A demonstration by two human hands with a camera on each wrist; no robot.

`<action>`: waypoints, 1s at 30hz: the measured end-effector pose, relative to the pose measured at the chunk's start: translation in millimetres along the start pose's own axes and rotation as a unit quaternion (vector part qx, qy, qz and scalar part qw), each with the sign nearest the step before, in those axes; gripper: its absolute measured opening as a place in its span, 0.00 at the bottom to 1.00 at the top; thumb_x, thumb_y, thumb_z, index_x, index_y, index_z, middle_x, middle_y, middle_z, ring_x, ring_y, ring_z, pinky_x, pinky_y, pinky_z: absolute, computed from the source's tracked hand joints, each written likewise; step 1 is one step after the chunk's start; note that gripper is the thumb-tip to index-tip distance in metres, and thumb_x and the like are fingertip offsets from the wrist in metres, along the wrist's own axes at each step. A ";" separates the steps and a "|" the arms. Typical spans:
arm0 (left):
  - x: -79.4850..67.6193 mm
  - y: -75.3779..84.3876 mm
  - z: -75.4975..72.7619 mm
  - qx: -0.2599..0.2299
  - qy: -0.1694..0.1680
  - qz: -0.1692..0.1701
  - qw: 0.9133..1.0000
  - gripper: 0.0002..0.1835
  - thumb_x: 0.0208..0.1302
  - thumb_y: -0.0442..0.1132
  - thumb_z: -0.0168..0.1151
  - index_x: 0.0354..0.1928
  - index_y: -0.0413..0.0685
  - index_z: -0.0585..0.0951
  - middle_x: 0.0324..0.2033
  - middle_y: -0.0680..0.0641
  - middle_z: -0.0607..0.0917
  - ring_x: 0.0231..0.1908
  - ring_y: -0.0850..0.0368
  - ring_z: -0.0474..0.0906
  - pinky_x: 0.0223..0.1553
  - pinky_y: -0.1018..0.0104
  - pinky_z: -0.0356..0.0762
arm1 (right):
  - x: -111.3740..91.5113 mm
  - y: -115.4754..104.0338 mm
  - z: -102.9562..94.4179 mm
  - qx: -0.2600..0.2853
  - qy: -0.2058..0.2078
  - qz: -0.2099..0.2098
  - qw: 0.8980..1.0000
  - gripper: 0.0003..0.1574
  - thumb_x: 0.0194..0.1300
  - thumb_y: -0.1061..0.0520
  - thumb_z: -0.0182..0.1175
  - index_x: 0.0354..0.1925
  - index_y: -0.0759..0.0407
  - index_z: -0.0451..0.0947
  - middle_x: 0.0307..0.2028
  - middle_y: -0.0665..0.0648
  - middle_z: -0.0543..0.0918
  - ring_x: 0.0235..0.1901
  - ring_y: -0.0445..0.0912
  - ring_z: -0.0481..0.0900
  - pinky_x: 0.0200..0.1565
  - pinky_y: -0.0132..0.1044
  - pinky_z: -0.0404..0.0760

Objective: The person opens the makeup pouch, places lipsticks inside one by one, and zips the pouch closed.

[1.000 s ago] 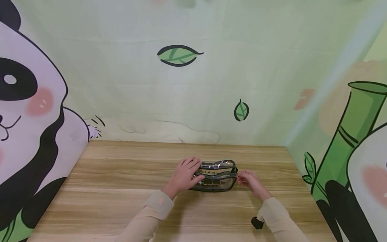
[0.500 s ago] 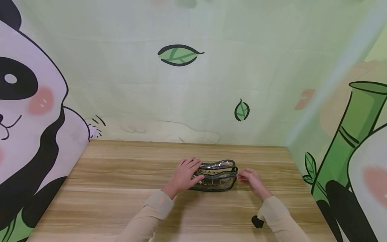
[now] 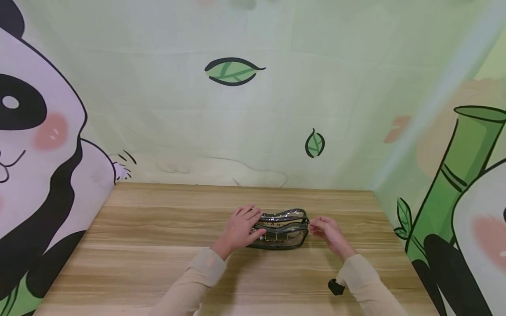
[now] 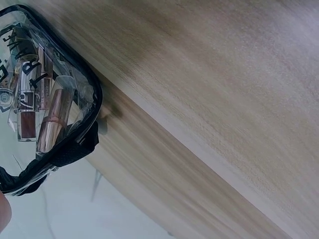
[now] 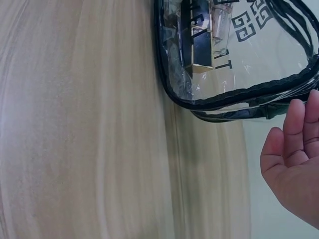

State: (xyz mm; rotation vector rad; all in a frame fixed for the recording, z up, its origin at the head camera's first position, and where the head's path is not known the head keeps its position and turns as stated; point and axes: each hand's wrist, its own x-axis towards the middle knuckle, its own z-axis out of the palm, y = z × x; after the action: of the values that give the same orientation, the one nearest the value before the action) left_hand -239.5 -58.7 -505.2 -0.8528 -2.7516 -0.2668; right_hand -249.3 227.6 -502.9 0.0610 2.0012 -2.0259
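A clear cosmetic bag (image 3: 284, 239) with black piping stands on the wooden tabletop. My left hand (image 3: 239, 230) holds its left end, fingers over the far side and thumb on the near side. At the bag's right end my right hand (image 3: 326, 232) pinches the zipper pull, which is mostly hidden by the fingertips. In the left wrist view, lipstick tubes (image 4: 54, 122) and a lip gloss (image 4: 27, 107) show through the plastic. A black-and-gold box (image 5: 202, 45) shows inside in the right wrist view, near my right hand's curled fingers (image 5: 294, 127).
The wooden tabletop (image 3: 158, 267) ends at a pale green backdrop (image 3: 166, 109) printed with leaves and pandas. A small black object (image 3: 336, 287) sits beside the right cuff. Both forearms wear light sleeves (image 3: 189, 281).
The right hand has risen very slightly at the bag's right end. The left hand keeps its place, and the bag has barely moved.
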 end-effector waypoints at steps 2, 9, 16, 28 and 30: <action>0.0 -0.5 0.8 0.005 -0.002 -0.001 1.000 0.31 0.60 0.61 0.43 0.59 0.49 0.69 0.59 0.52 0.70 0.63 0.53 0.59 0.60 0.52 0.59 | 0.8 -1.2 0.5 -0.001 -0.001 0.001 1.000 0.13 0.61 0.63 0.49 0.23 0.52 0.73 0.19 0.45 0.78 0.23 0.37 0.75 0.31 0.29 0.75; -0.2 -0.2 -1.3 0.009 -0.002 -0.002 1.000 0.31 0.61 0.61 0.42 0.59 0.49 0.69 0.59 0.52 0.70 0.63 0.53 0.59 0.61 0.53 0.59 | 1.5 -6.5 2.0 -0.011 -0.011 0.000 1.000 0.10 0.60 0.62 0.51 0.24 0.53 0.73 0.19 0.46 0.77 0.21 0.37 0.74 0.29 0.28 0.74; -0.6 -0.3 -1.1 -0.001 0.002 -0.002 1.000 0.32 0.61 0.61 0.43 0.59 0.47 0.69 0.59 0.50 0.70 0.62 0.51 0.60 0.61 0.52 0.58 | 0.4 -11.7 3.7 -0.016 -0.022 0.000 1.000 0.10 0.60 0.62 0.51 0.23 0.52 0.72 0.18 0.45 0.76 0.20 0.36 0.73 0.27 0.26 0.73; -1.1 -2.6 2.1 -0.017 0.012 -0.004 1.000 0.33 0.60 0.61 0.44 0.58 0.45 0.69 0.58 0.48 0.71 0.61 0.49 0.61 0.60 0.50 0.59 | 2.6 -17.6 6.0 -0.112 -0.019 -0.008 0.993 0.04 0.59 0.60 0.53 0.27 0.57 0.72 0.21 0.48 0.76 0.24 0.41 0.72 0.30 0.31 0.73; -1.2 -2.9 1.9 -0.018 0.008 -0.006 1.000 0.33 0.60 0.61 0.44 0.59 0.45 0.69 0.58 0.48 0.70 0.61 0.49 0.61 0.60 0.50 0.58 | 2.2 -19.1 7.1 -0.123 -0.015 -0.011 0.992 0.05 0.59 0.59 0.53 0.27 0.58 0.73 0.21 0.48 0.75 0.24 0.41 0.72 0.30 0.31 0.74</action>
State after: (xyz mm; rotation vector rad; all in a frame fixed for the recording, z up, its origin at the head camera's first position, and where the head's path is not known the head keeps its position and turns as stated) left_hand -240.6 -61.3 -507.6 -0.8412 -2.7453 -0.3260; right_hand -254.7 220.0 -484.6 -0.0433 2.2229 -1.7661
